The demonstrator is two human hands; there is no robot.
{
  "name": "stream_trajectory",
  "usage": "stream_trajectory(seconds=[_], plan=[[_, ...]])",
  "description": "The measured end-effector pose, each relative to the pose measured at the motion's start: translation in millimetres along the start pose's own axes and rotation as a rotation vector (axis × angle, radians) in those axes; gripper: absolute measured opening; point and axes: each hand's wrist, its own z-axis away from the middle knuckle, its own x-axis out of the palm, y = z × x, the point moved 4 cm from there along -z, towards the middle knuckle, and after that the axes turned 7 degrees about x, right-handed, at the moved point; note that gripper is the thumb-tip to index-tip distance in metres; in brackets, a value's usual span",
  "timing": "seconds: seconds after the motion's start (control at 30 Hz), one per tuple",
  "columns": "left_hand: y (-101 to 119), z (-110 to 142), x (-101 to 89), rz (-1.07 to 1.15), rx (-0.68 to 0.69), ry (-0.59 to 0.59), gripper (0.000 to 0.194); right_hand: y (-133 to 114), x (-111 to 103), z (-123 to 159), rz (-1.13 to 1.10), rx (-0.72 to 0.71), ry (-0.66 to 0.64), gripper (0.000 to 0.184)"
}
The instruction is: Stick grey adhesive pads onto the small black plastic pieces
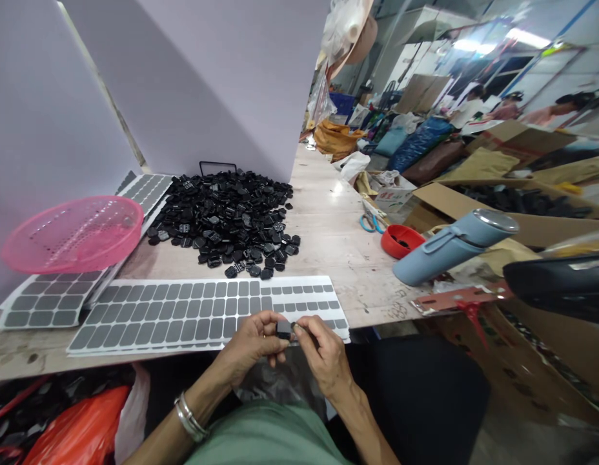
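Over the table's front edge, my left hand (253,342) pinches a small black plastic piece (283,330) between thumb and fingers. My right hand (323,352) is closed at the right end of that piece, its thumb and fingertip pressed together. Whether those fingertips grip the piece itself or something thin on it is too small to tell. Just beyond both hands lies a stack of white sheets with rows of grey rounded stickers (183,310); backing shows bare between some at the right. Farther back is a heap of similar black plastic pieces (226,219).
A pink basket (71,236) rests on more sticker sheets (50,303) at the left. To the right are blue-handled scissors (371,223), a red bowl (401,242), a leaning blue bottle (449,248) and an open carton (507,219). A pale partition (232,77) stands behind the heap.
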Motion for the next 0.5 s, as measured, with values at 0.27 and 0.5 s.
stream_trajectory(seconds=[0.27,0.5], plan=[[-0.5,0.5,1.4,0.09,-0.033,0.023,0.047,1.5,-1.6,-2.2,-0.037,-0.011,0.03,0.012],[-1.9,-2.0,-0.7,0.12,-0.065,0.046,0.053,2.9,-2.2,-1.8,-0.041,0.01,0.051,0.012]])
